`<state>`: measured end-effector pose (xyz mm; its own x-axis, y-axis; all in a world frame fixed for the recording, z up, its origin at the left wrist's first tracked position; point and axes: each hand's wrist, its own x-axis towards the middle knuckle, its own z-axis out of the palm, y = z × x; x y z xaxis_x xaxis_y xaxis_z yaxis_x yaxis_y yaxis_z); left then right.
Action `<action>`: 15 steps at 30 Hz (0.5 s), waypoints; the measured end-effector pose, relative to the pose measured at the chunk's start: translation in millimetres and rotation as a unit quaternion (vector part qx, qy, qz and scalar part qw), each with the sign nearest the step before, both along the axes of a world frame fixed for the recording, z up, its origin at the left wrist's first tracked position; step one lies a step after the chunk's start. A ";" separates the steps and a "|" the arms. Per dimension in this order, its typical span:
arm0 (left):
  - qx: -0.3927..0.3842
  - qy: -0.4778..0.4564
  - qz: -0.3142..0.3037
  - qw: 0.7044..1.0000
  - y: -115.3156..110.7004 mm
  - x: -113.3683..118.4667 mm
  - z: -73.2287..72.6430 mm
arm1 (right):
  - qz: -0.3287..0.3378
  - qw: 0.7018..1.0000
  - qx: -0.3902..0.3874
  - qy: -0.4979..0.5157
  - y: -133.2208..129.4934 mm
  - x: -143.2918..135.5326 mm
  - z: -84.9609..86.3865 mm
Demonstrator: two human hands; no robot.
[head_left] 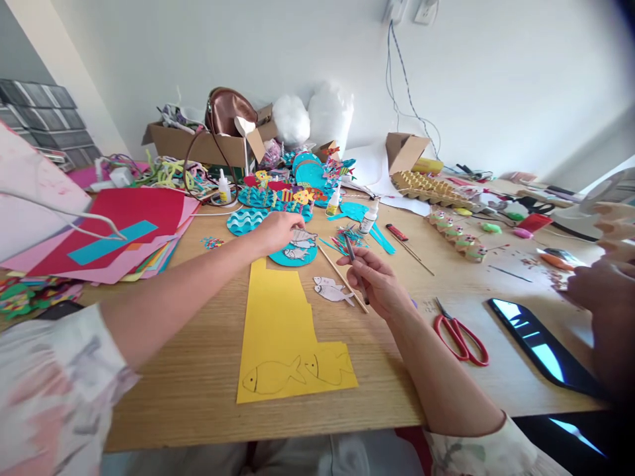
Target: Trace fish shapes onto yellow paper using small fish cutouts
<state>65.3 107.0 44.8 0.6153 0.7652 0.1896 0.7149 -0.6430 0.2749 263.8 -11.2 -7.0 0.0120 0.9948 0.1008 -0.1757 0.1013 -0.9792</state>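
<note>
My left hand (284,231) reaches over a round blue paper piece (292,260), its closed fingertips at white fish cutouts (299,244) lying on it; whether they pinch one is hidden. In my right hand (372,274) is a dark pen (350,250), held between the fingers above the table. Two more white fish cutouts (333,291) lie left of that hand, beside a thin wooden stick (343,276). Nearer me is a yellow paper sheet (280,317) with a stepped right edge and two fish outlines drawn along its bottom.
Red-handled scissors (461,340) and a phone (540,344) lie at the right, near another person's hand (600,284). Glue bottles (368,218), blue wave crafts (247,221) and paper strips stand or lie behind my hands. Coloured paper (114,231) is stacked left; an egg carton (431,188) sits back right.
</note>
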 end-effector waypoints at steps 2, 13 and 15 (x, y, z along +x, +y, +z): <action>-0.030 -0.009 -0.009 0.999 -11.6 -18.1 1.4 | -0.004 1.000 0.003 -0.011 1.2 -0.1 -2.5; -0.372 -0.135 -0.014 0.918 -88.0 -80.9 -40.1 | 0.007 0.968 0.036 -0.248 -23.0 -26.5 14.5; -0.386 -0.145 -0.010 0.911 -93.0 -82.9 -43.6 | 0.034 0.945 0.027 -0.324 -35.3 -37.7 19.2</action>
